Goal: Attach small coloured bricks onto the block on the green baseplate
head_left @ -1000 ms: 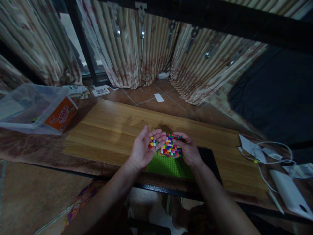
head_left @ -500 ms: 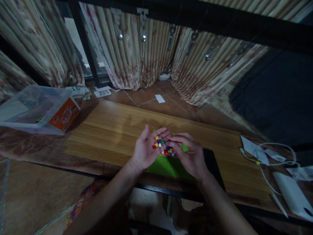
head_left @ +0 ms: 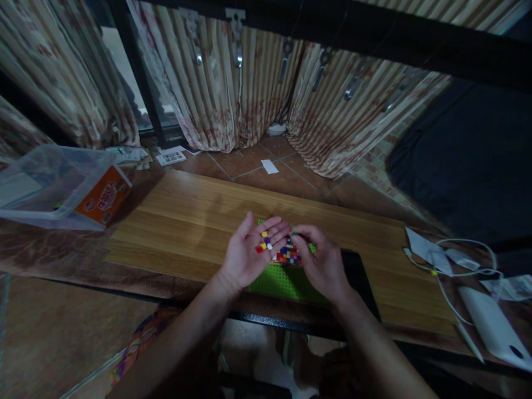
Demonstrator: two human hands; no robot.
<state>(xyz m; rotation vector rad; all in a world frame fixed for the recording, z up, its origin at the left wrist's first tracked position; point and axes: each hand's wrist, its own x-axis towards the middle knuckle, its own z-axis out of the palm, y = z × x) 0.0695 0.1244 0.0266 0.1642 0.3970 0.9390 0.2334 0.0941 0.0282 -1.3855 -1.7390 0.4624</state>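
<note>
My left hand (head_left: 243, 257) is turned palm up with its fingers stretched out. On it lie several small toy bricks (head_left: 265, 242), yellow, red, white and purple. Between thumb and fingertips, my right hand (head_left: 324, 263) pinches a small green brick (head_left: 295, 233), just right of the left fingertips. Below both hands is a bright green studded baseplate (head_left: 286, 282). Its middle carries a dense patch of multicoloured bricks (head_left: 290, 255), partly hidden by the hands.
The baseplate lies on a wooden board (head_left: 183, 221), beside a black flat object (head_left: 361, 277). At left stands a clear plastic bin (head_left: 62, 194) with an orange label. A white cable (head_left: 469, 271) and a white device (head_left: 494, 327) lie at right.
My right hand has drawn slightly away from the left palm. The green brick that lay on the palm is now between my right fingertips. The view has shifted a little.
</note>
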